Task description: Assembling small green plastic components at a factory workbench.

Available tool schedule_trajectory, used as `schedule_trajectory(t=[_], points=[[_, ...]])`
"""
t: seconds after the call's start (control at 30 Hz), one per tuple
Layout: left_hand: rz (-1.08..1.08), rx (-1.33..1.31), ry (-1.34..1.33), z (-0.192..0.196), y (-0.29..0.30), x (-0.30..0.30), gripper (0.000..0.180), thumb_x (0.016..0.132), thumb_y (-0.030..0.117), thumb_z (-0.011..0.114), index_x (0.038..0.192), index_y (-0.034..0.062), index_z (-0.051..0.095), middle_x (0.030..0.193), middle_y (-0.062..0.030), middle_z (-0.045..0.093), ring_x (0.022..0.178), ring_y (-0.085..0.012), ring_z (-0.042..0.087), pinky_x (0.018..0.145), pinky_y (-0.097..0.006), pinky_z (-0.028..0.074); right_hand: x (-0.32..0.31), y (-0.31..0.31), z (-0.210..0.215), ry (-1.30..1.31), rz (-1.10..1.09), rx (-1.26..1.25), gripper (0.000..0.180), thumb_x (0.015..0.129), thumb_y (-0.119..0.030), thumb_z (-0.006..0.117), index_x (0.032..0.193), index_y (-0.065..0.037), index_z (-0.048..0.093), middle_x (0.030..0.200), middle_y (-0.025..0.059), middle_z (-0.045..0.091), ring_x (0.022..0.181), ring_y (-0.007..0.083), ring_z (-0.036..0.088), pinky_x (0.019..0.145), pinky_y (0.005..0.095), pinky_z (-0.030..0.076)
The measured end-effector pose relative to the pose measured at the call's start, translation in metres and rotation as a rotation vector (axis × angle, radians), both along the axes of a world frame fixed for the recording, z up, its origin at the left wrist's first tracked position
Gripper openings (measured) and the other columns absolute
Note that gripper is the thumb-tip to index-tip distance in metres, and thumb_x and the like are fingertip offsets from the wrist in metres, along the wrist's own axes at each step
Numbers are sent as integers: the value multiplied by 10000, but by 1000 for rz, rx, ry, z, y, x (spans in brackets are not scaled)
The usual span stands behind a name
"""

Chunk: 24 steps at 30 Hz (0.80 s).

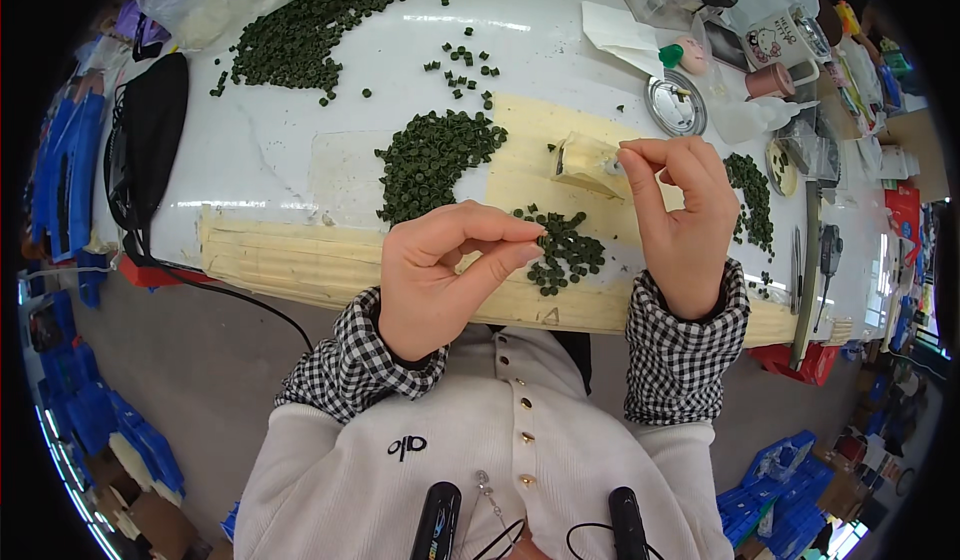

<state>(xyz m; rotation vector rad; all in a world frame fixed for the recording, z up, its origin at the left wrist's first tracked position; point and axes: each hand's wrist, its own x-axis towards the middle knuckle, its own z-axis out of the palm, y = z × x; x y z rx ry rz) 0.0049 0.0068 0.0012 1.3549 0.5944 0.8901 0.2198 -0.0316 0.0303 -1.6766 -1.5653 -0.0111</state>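
My left hand (440, 275) is closed in a pinch, with a small dark green part (542, 236) at its fingertips. Just beyond them lies a small loose pile of the same dark green parts (572, 256). My right hand (688, 210) is pinched too, thumb against index finger; what it holds, if anything, is too small to make out. Its fingertips are beside a small block wrapped in yellowish tape (590, 165), which stands on the taped table top. Left of the block spreads a larger heap of green parts (430, 165).
A big heap of green parts (300, 45) lies far left beside a clear plastic bag (215, 0). A black cloth (155, 145) hangs at the left edge. Right are a round metal lid (676, 103), a white mug (780, 42), more parts (750, 195) and tweezers (797, 270).
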Motion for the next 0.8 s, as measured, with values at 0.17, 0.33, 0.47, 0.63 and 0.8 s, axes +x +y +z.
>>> schedule_trajectory(t=[0.17,0.33,0.47,0.63,0.8], points=[[-16,-19,-11,2,-3,0,156,818,-93,643,965,-43,659,924,-120,670,833,-141,623,756,-252,500,-18,-25,29,89,-77,324,53,814,25,661,862,36,642,810,88,619,746,197,571,678,279,445],[-76,-30,-18,5,-2,1,159,821,-73,652,975,-36,670,935,-114,669,862,-142,646,790,-254,526,-27,-29,19,381,340,63,102,919,-81,561,952,14,546,882,124,635,809,211,606,759,293,473],[-96,-8,-25,3,-1,0,153,823,-69,652,972,-37,668,931,-114,668,859,-144,649,790,-255,526,-33,-30,17,433,437,-70,191,990,-187,468,988,4,463,907,149,618,855,198,633,796,296,492],[-92,14,-26,3,-1,0,148,824,-67,653,969,-38,666,926,-113,667,857,-146,649,789,-258,526,-31,-29,18,373,472,-96,142,985,-134,468,994,8,464,917,154,612,855,201,637,793,291,501],[-92,-3,-40,3,-1,0,150,826,-69,650,973,-39,664,924,-115,667,866,-147,648,789,-260,528,-30,-27,17,346,494,-84,144,986,-136,466,992,8,465,916,156,610,841,204,641,790,293,506]])
